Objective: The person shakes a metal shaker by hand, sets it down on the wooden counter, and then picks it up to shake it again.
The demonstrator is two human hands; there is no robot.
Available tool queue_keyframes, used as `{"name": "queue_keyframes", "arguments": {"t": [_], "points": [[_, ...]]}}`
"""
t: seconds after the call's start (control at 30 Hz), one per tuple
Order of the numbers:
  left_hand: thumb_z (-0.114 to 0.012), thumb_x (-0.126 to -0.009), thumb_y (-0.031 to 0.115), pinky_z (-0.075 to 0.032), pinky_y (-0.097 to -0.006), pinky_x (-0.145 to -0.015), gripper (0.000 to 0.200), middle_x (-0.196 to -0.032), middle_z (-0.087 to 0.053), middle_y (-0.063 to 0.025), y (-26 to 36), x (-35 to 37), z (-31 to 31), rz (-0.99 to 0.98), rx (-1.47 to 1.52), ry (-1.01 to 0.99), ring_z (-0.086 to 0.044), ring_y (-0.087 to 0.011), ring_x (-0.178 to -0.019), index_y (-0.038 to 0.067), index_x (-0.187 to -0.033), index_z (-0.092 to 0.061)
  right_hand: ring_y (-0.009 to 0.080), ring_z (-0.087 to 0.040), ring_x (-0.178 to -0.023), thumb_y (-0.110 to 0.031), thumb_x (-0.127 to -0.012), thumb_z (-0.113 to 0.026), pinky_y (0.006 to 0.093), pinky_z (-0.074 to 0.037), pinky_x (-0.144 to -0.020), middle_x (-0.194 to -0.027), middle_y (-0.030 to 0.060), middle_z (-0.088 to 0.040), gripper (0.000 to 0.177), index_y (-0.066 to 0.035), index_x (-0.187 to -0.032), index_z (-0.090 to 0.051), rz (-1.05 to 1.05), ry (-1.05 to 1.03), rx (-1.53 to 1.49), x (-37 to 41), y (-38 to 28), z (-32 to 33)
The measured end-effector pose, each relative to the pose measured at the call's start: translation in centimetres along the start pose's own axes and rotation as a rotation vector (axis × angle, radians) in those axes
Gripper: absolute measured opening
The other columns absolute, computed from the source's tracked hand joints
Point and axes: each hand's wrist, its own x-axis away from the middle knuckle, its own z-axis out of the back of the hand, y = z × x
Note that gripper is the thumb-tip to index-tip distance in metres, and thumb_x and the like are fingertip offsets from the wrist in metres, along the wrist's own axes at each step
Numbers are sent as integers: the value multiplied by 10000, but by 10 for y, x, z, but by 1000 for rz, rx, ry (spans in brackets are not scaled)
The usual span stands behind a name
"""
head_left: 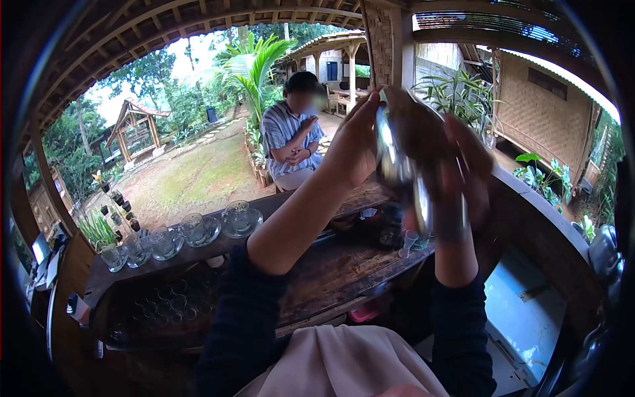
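Note:
Up in front of me at chest height or above, a shiny metal cocktail shaker [395,149] is held between both hands, tilted and smeared by motion. My left hand [360,135] is closed around its left and upper side. Pressed against its right side is my right hand [466,169], blurred but wrapped about the metal. Fingers and blur hide much of the shaker's outline. Below the hands stands a small clear glass [409,241] on the dark wooden counter [331,271], close to some dark items I cannot make out.
Several clear glass cups with saucers [198,229] line the counter's raised ledge on the left. Glassware fills a dark tray [165,304] below them. A person in a striped shirt [294,135] sits beyond the counter. A pale blue-white surface [526,317] lies at lower right.

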Motion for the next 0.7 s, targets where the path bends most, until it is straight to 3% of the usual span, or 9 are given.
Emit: {"name": "queue_keyframes", "arguments": {"t": [0.13, 0.2, 0.27, 0.37, 0.4, 0.47, 0.5, 0.63, 0.7], "points": [[-473, -953, 319, -469, -293, -826, 512, -1204, -517, -84, 23, 19, -11, -463, -507, -302, -556, -155, -1012, 42, -1357, -325, 351, -460, -1190, -571, -770, -617, 411, -403, -990, -1332, 230, -405, 836, 35, -1305, -407, 647, 230, -202, -25, -58, 13], [-460, -964, 248, -464, -275, -815, 456, -1225, -498, -66, 21, 8, -12, -298, -353, -176, -553, -156, -1017, 70, -1364, -331, 311, -553, -1061, -434, -839, -598, 351, -474, -880, -1257, 208, -467, 685, -7, -1323, -369, 51, -248, 664, -6, -56, 40], [-454, -958, 186, -471, -344, -805, 428, -1202, -505, -81, 2, -36, 41, -41, -190, -77, -556, -217, -991, 87, -1357, -334, 341, -560, -1028, -366, -787, -683, 377, -466, -866, -1207, 196, -504, 598, 7, -1205, -473, 153, 129, 230, -4, 23, -9], [-483, -921, 111, -487, -399, -780, 358, -1162, -509, -122, -17, -32, 77, 10, -365, 9, -564, -258, -932, 50, -1262, -397, 241, -575, -1021, -176, -737, -732, 377, -452, -881, -1142, 149, -562, 544, 13, -1191, -500, -941, 31, -544, -6, 23, -19], [-489, -916, 125, -490, -381, -781, 338, -1170, -505, -142, -12, -23, 77, 87, -192, 105, -565, -254, -943, 32, -1230, -405, 241, -575, -1021, -176, -737, -732, 377, -452, -881, -1142, 149, -562, 544, 13, -1191, -500, -954, 40, -544, -10, 15, -12], [-501, -918, 222, -504, -325, -764, 416, -1216, -481, -182, 3, -2, 41, 2, -82, 44, -566, -245, -982, -10, -1240, -377, 220, -579, -1017, -155, -759, -711, 367, -443, -915, -1127, 129, -576, 488, -8, -1181, -516, -188, -64, -174, -17, -4, 1], [-493, -930, 311, -515, -313, -781, 498, -1243, -466, -166, 10, 18, 15, -199, -280, -43, -554, -228, -1039, 7, -1294, -343, 220, -579, -1017, -155, -759, -711, 367, -443, -915, -1127, 129, -576, 488, -8, -1181, -516, -193, -62, -175, -16, -11, -4], [-475, -947, 308, -444, -282, -836, 492, -1227, -474, -106, 33, 20, -1, -697, -756, -477, -502, -166, -1100, 51, -1342, -333, 206, -565, -1057, -145, -764, -703, 470, -416, -980, -1105, 95, -534, 396, -63, -1119, -547, 456, 744, -435, -24, -61, -49], [-511, -925, 329, -428, -310, -884, 507, -1220, -485, -105, 28, 17, 3, -360, -617, -135, -504, -183, -1098, 72, -1334, -355, 266, -554, -1071, -247, -737, -736, 474, -430, -954, -1111, 125, -526, 454, -44, -1100, -553, 10, 316, -371, 5, -44, -10]]}}
